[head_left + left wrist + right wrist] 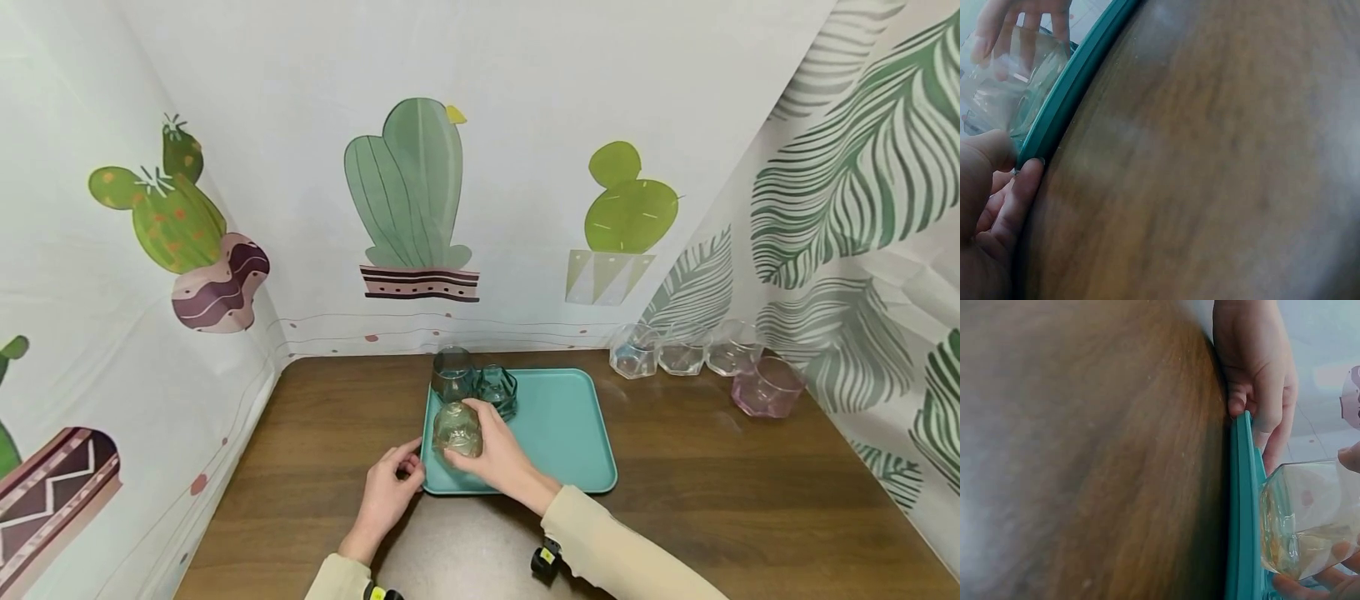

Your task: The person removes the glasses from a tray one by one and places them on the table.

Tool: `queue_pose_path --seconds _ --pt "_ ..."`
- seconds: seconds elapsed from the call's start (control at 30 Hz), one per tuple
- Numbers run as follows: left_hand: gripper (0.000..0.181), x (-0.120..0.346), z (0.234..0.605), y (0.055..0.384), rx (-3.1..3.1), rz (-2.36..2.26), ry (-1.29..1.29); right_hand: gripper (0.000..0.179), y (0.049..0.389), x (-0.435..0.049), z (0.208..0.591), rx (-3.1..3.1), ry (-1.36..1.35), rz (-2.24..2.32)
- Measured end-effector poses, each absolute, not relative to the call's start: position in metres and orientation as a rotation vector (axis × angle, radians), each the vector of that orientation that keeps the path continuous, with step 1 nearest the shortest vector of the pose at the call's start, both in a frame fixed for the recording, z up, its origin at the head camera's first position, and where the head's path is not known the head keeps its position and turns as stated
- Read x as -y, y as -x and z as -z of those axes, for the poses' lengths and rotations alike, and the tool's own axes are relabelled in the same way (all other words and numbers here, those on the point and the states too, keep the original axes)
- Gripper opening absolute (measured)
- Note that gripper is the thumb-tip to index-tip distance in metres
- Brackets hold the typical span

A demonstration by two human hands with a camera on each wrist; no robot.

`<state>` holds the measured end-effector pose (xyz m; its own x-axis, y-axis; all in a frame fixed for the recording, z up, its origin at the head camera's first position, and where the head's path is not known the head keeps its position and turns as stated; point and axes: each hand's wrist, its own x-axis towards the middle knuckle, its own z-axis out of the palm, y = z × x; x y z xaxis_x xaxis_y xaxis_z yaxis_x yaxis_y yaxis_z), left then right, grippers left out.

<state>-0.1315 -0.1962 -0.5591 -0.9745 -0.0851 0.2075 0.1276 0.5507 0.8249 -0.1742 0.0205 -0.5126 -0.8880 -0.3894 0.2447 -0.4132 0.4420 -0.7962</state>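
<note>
- Cactus-printed cloth hangs beyond both hands.
- Brown desk spreads beneath them.
- Teal tray lies mostly to the right of the left hand, whose thumb and fingers pinch its near-left corner.
- Right hand reaches over the tray, gripping the amber-tinted glass by its sides.
- That glass lies between the hands, ahead of the left, base toward the tray; I cannot tell whether they touch.
- Blue-grey glass and dark green glass stand on the tray just beyond the right hand.
</note>
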Motion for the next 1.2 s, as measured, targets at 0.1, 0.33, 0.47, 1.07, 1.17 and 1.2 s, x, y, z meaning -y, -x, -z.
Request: queue_pose_path --seconds 0.1,0.33,0.47,1.07,1.17,1.2 --pt "0.043 0.196 0.559 0.132 2.565 1.390 0.036 0.082 0.170 -0.027 0.512 2.650 -0.731 -1.481" --pt "0.043 0.196 0.559 0.131 2.562 1.382 0.052 0.082 0.163 -0.045 0.508 2.667 -0.698 -1.494" --pt "0.042 0.196 0.559 0.131 2.560 1.379 0.054 0.083 0.160 -0.056 0.507 2.649 -0.702 -1.510" --pt "0.041 0.197 0.559 0.130 2.568 1.396 0.029 0.080 0.147 -0.104 0.502 2.684 -0.562 -1.451" --pt "0.041 0.197 0.559 0.131 2.565 1.403 0.041 0.080 0.147 -0.114 0.502 2.687 -0.523 -1.453" --pt "0.041 0.196 0.559 0.131 2.565 1.403 0.043 0.079 0.147 -0.117 0.502 2.687 -0.510 -1.457"
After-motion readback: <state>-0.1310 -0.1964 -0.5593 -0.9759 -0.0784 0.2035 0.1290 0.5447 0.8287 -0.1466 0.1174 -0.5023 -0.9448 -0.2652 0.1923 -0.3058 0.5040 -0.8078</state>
